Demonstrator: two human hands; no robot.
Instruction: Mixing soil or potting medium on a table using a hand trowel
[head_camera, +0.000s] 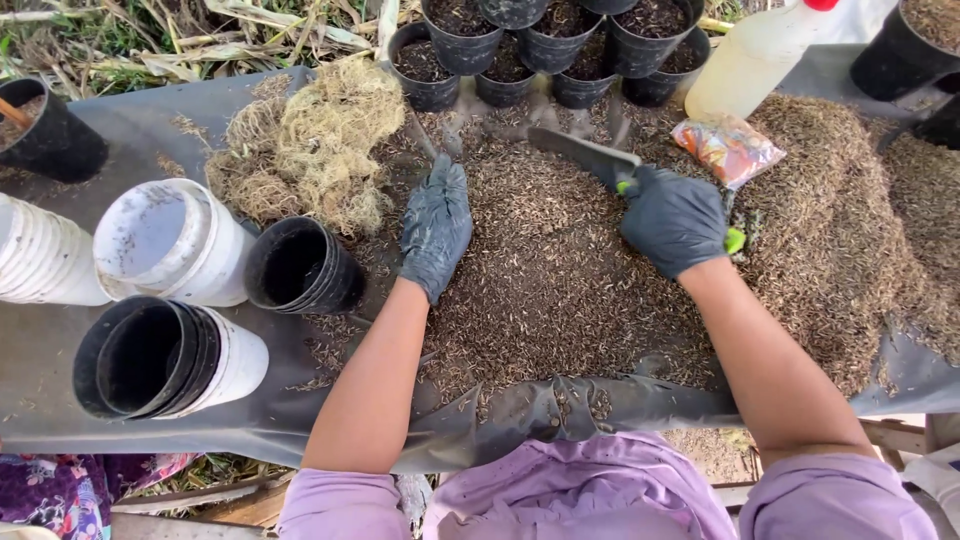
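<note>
Both my hands wear black gloves. My left hand (436, 226) lies flat, fingers together, on a broad heap of brown husk-like potting mix (560, 270) spread over a dark plastic sheet (150, 130). My right hand (676, 220) grips the green handle of a small trowel (590, 155), whose grey blade points up and left over the mix. A clump of pale fibrous moss (310, 145) sits just left of my left hand.
Stacked white and black pots (170, 355) lie on their sides at the left, one black pot (300, 265) beside my left hand. Filled black pots (545, 45) stand at the back. A pale plastic jug (750, 55) and a small colourful packet (728, 148) are at the right.
</note>
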